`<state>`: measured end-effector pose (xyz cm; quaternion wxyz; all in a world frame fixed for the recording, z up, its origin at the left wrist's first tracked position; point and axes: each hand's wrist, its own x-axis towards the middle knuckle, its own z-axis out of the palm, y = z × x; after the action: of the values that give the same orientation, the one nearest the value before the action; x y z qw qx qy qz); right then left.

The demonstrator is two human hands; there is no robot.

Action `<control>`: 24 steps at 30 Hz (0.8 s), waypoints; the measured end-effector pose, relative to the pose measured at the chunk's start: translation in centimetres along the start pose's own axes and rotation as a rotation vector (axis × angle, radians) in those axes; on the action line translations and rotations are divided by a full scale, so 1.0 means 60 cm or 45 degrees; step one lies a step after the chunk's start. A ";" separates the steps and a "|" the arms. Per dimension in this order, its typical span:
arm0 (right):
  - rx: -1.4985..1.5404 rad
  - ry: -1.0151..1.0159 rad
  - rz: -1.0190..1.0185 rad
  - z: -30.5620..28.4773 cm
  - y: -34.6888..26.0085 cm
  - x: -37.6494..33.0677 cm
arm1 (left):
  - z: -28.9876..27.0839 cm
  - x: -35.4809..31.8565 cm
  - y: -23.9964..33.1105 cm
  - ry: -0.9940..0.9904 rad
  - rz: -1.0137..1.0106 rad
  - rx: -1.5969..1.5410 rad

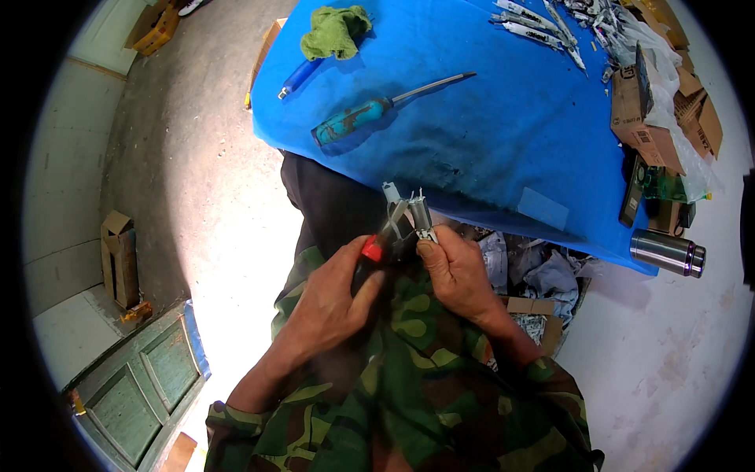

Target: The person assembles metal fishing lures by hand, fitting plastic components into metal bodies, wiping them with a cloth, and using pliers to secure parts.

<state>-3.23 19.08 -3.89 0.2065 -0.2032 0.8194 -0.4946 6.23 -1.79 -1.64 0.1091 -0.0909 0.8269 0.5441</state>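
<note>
My left hand [330, 295] is closed around a red-and-black handled tool [373, 249] with a metal end. I cannot tell whether it is pliers or another tool. My right hand [456, 271] pinches a small silver cylindrical part [421, 214], which has thin prongs at its top. The tool's metal end meets or overlaps a pale strip-like piece beside the cylinder, in front of the table edge above my lap. On the blue-covered table [511, 118] lies a screwdriver [351, 120] with a worn teal handle, its shaft pointing right.
A green cloth [336, 33] lies by a blue-handled tool [299, 79] at the table's far left. Several slim whitish parts [543, 31] are piled far right, near a cardboard box [641, 118]. A steel flask [667, 252] rests at the right corner. Scraps [550, 275] fill a container below.
</note>
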 end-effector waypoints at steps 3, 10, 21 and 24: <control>-0.001 -0.013 -0.010 -0.003 -0.004 0.002 | -0.004 -0.001 0.004 -0.027 0.005 0.018; -0.023 -0.065 0.003 -0.012 -0.016 0.007 | -0.005 -0.003 0.008 -0.025 0.002 0.070; 0.316 -0.137 0.116 -0.011 0.009 0.002 | 0.001 0.012 -0.010 0.089 0.134 0.060; 0.482 0.084 0.153 0.001 0.015 0.013 | 0.009 0.013 -0.015 0.139 0.171 0.112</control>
<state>-3.97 19.00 -4.81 0.2432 -0.0954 0.7288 -0.6330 5.75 -1.67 -2.89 0.0310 -0.0599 0.8591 0.5074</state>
